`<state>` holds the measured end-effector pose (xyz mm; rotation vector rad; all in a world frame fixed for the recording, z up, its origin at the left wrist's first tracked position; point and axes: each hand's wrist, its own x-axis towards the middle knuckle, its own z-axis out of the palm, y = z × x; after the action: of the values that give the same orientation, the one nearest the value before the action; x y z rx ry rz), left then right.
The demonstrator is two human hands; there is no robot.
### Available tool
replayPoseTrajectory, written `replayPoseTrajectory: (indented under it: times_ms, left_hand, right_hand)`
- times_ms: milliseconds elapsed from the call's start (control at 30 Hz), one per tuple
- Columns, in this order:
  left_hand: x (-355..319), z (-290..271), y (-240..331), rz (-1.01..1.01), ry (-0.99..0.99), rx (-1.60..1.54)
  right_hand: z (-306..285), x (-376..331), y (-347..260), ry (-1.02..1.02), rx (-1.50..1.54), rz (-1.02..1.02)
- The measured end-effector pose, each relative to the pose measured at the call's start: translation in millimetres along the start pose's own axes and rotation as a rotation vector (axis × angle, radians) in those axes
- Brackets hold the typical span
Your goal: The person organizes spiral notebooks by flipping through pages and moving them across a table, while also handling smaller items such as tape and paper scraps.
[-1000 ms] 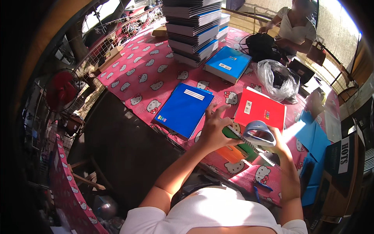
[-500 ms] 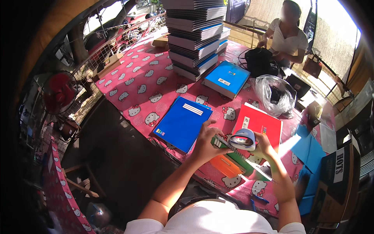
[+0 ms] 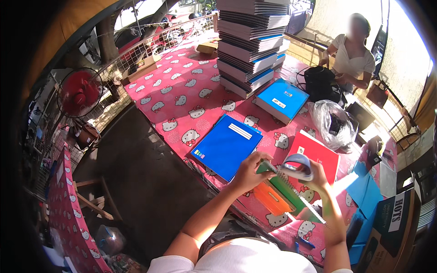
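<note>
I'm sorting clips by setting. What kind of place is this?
Probably an open-air stationery stall or packing table: a tall stack of notebooks, loose blue notebooks on a pink patterned tablecloth, and railings with daylight behind.

Packages and labels on the table.
White rectangular label (image 3: 240,131) on blue notebook, frame centre; clear plastic bag (image 3: 334,125) centre right; dark carton with white label (image 3: 397,214) lower right.

Pink cat-print tablecloth (image 3: 182,98); red fan (image 3: 80,92) left of it, dark floor (image 3: 136,182) below, sunlit metal fence (image 3: 150,43) behind.
</note>
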<state>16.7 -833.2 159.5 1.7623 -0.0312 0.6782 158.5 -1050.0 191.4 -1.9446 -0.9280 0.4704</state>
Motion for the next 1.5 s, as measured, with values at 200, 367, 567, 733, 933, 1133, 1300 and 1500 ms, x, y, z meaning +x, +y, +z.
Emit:
replayPoseTrajectory:
  times_ms: [200,367,567,733,933,1133,1300,1500]
  left_hand:
    - [2,2,5,-0.201,-0.007,-0.205]
    - [-4,0,-6,-0.198,0.005,-0.383]
    - [-5,-10,-4,-0.286,-0.006,-0.453]
    - [1,-26,-2,-0.322,-0.06,-0.524]
    - [17,-20,-20,-0.366,-0.139,-0.635]
    - [27,-22,-12,-0.297,-0.183,-0.64]
    - [37,-8,-24,-0.282,-0.309,-0.706]
    - [39,24,3,-0.134,-0.281,-0.615]
  right_hand:
    - [5,16,-8,0.049,-0.1,-0.118]
    - [9,13,-27,-0.085,-0.063,-0.083]
    - [19,12,-35,-0.08,-0.055,0.003]
    - [-7,-60,51,0.504,-0.181,0.158]
    - [-43,-171,150,0.651,-0.735,0.726]
    - [58,-248,60,0.523,-0.595,0.489]
    - [132,-284,48,0.499,-0.729,0.687]
    - [115,-298,-2,0.716,-0.472,0.359]
